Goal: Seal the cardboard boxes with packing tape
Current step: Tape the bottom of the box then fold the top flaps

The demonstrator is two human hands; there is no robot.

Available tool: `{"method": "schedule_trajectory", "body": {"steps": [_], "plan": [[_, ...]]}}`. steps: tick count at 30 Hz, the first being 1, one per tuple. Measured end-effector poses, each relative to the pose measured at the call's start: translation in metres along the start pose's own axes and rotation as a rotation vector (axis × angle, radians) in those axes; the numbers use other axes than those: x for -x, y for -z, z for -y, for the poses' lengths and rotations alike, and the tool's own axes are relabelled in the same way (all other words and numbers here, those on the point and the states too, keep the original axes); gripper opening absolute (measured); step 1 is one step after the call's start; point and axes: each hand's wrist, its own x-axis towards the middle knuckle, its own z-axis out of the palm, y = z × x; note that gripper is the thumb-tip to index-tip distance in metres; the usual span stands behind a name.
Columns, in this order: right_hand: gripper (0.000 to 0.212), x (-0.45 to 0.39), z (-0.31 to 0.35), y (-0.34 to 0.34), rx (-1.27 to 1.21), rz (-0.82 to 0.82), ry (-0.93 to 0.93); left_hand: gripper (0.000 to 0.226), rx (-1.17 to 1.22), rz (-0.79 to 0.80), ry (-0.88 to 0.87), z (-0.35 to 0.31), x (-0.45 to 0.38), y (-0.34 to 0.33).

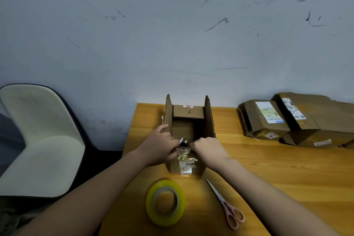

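One pale chair (pixel 38 140) is seen far to the left of the open box (pixel 186 132), off the table. One wooden table (pixel 268 168) is seen, and the open box is set on it near its back edge, close to the gray wall (pixel 172 34). The box's long side runs from the person toward the wall. Its open top is turned up, and two tall side flaps stand straight up. The small far flap is folded in, with a "7" written on it.

The left hand (pixel 160 144) is held at the near left corner of the open box. Its fingers are curled over the near edge, where old tape and a torn label are stuck. The right hand (pixel 207 148) is held at the near right corner, with its fingers curled tight on the same edge.

One roll of packing tape (pixel 165 202) is laid flat on the table, just in front of the open box. Its hole is turned up. One pair of scissors (pixel 226 205) with pink handles is laid to the right of the roll, with the blades pointed toward the open box.

Two closed boxes (pixel 298 119) with white labels are seen well to the right of the open box, side by side and touching.
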Motion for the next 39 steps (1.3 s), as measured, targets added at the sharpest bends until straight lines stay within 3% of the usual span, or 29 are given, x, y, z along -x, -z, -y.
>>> {"method": "schedule_trajectory", "body": {"steps": [4,8,13,17,19,22,24,27,31,34,39], "plan": [[0.023,0.004,-0.008,-0.004,-0.091,-0.018,-0.011,0.036,-0.005,-0.1,0.01,0.003,0.005,-0.006],[0.035,0.009,-0.022,-0.002,-0.352,-0.025,-0.039,0.037,0.066,-0.12,0.085,0.008,0.013,-0.01],[0.033,0.015,-0.021,-0.009,-0.314,-0.143,-0.013,0.041,0.113,-0.12,0.19,0.004,0.016,-0.013],[0.036,0.016,-0.024,-0.014,-0.482,-0.253,-0.13,0.023,0.202,-0.183,0.34,-0.01,0.015,-0.015],[0.044,0.017,-0.025,-0.024,-0.569,-0.368,-0.232,0.038,0.156,-0.279,0.364,-0.018,0.015,-0.017],[0.044,0.017,-0.019,-0.039,-0.445,-0.492,-0.248,0.064,0.083,-0.343,0.342,-0.024,0.011,-0.023],[0.04,0.017,-0.017,-0.042,-0.273,-0.448,-0.195,0.064,-0.027,-0.265,0.299,-0.024,0.008,-0.028],[0.032,0.02,-0.015,-0.048,-0.016,-0.361,-0.047,0.044,-0.179,-0.207,0.222,-0.025,0.011,-0.038],[0.068,0.027,-0.009,-0.052,0.002,-0.091,-0.064,0.045,-0.259,-0.152,0.182,-0.027,0.019,-0.042],[0.068,0.032,0.003,-0.057,0.101,-0.001,-0.05,0.053,-0.327,-0.092,0.206,-0.04,0.017,-0.042],[0.069,0.03,0.007,-0.056,-0.013,-0.078,-0.106,0.06,-0.312,-0.033,0.268,-0.049,0.018,-0.044]]}}
